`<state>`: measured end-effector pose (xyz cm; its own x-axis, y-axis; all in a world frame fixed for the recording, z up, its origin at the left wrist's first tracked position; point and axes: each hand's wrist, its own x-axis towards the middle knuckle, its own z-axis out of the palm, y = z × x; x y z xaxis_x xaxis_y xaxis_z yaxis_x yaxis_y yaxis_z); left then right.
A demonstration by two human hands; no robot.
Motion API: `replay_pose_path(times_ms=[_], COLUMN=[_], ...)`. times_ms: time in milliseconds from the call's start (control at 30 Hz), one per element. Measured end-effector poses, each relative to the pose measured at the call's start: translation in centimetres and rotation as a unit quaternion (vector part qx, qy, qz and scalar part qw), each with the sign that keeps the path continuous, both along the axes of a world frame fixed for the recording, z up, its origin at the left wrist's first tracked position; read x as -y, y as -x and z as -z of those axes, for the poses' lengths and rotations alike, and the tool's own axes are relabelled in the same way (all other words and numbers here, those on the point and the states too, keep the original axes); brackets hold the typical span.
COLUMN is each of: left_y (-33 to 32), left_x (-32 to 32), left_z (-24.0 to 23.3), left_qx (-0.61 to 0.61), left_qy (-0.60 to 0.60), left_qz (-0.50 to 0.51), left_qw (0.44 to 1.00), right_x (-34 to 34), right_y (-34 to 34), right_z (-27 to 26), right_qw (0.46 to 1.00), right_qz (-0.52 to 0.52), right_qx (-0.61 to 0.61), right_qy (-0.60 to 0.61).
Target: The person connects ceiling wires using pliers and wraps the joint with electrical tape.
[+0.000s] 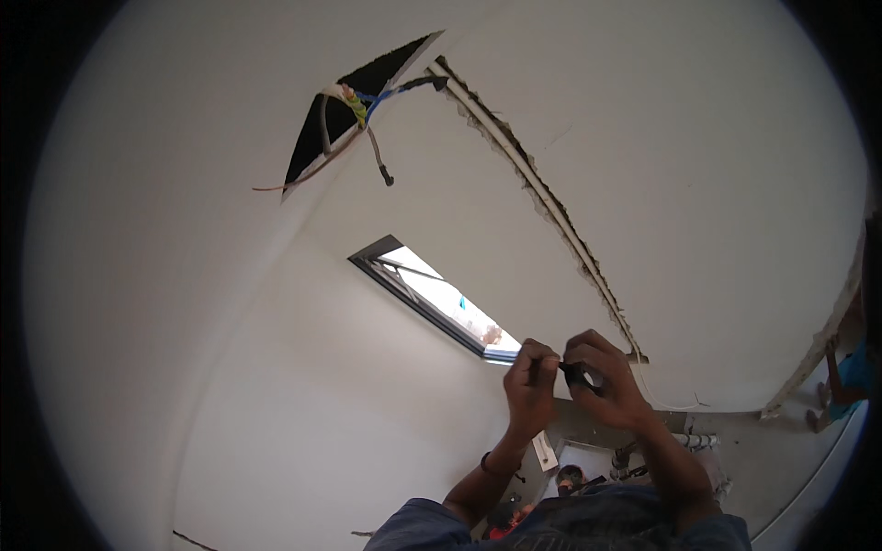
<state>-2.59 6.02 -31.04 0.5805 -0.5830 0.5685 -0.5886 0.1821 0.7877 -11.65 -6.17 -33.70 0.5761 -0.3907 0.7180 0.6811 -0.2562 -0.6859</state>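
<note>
In my right hand (603,382) is a roll of black tape (582,377), probably electrical tape, held between thumb and fingers. My left hand (532,386) pinches the tape's free end just to the left of the roll. Both hands are raised in front of the window's lower corner. Above them, electrical wires (365,107) with blue and yellow-green insulation come out of a dark triangular-looking opening. A dark-wrapped wire end (434,82) reaches towards a pale conduit (510,148) set in a rough chased groove.
A dark-framed window (427,303) lies beyond the hands. Thin pale wire (661,403) hangs from the conduit's lower end. Pipes (696,441) and assorted items lie on the floor below. Another person (844,382) in blue is at the right edge, beside a rough wall edge.
</note>
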Motion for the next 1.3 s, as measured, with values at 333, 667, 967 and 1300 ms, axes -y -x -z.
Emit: replay_pose_path(times_ms=[333, 667, 967, 1300], left_y=[2.6, 3.6, 3.5, 2.5], left_x=[4.6, 4.1, 4.7, 0.8], left_z=[-19.5, -22.0, -22.2, -21.2], left_qx=[0.396, 0.446, 0.373, 0.238], left_qy=[0.028, 0.11, 0.16, 0.219], left_qz=[0.035, -0.055, -0.041, -0.134], left_qw=[0.917, 0.887, 0.913, 0.937], right_x=[1.7, 3.4, 3.2, 2.8], right_y=[1.0, 2.6, 2.8, 3.8], right_z=[-9.7, -5.9, -3.2, -1.3], right_qw=[0.944, 0.943, 0.949, 0.952], right_qz=[0.223, 0.233, 0.203, 0.194], right_qx=[0.242, 0.214, 0.188, 0.163], right_qy=[-0.011, -0.102, -0.151, -0.171])
